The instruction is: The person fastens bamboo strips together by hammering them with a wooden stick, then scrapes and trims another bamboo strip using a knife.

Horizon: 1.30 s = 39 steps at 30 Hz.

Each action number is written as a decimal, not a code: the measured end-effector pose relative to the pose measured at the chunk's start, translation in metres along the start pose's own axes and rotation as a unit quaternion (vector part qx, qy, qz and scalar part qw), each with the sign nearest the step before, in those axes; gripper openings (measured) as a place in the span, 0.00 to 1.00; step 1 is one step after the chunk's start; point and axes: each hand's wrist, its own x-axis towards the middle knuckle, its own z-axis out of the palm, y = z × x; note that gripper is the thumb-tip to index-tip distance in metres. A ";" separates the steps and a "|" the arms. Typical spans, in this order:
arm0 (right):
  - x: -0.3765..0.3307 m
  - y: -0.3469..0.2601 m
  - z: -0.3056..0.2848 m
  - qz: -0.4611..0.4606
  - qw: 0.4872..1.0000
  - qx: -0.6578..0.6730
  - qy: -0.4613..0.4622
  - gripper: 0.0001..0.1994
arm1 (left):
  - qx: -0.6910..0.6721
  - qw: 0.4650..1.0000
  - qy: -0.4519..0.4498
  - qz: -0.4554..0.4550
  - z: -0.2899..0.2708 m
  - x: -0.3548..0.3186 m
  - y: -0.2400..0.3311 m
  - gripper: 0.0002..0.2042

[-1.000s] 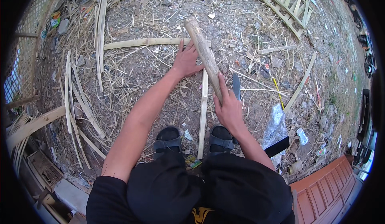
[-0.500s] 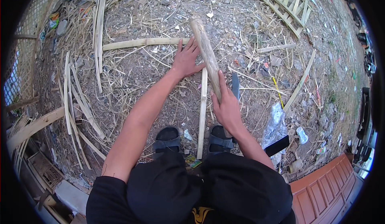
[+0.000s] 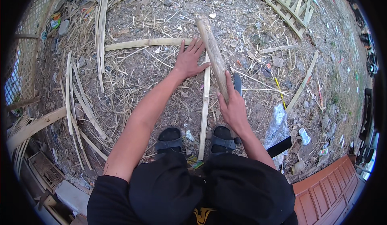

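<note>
My left hand (image 3: 188, 62) lies with its fingers spread where two bamboo strips come together. One pale strip (image 3: 147, 43) runs out to the left from under its fingers; another strip (image 3: 204, 108) comes back toward me between my sandals. My right hand (image 3: 234, 109) is closed round the near end of a thick wooden stick (image 3: 212, 47), index finger laid along it. The stick slants away to the upper left, its far end just beside my left fingertips. A knife blade (image 3: 238, 82) shows on the ground beyond my right hand; that hand and forearm hide part of the knife.
Several split strips (image 3: 84, 108) lie at the left. A bamboo lattice frame (image 3: 288, 3) is at the far right. Clear plastic (image 3: 277, 122), a dark phone (image 3: 279, 146) and a white cup (image 3: 304, 136) lie at the right, above a reddish-brown panel (image 3: 322, 188). Shavings litter the ground.
The wooden stick and my right hand have shifted slightly to the right. My left hand stays at the meeting point of the strips.
</note>
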 end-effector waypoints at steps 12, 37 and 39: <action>0.010 -0.037 -0.044 -0.021 0.996 0.073 0.050 0.38 | -0.068 0.991 0.089 0.076 0.002 0.003 -0.035 0.26; 0.000 0.002 -0.028 0.113 0.990 0.082 -0.010 0.37 | -0.059 0.972 0.036 0.224 -0.019 0.050 -0.065 0.17; 0.001 0.004 -0.026 0.128 0.988 0.080 -0.022 0.37 | -0.064 0.970 0.035 0.231 -0.021 0.052 -0.064 0.17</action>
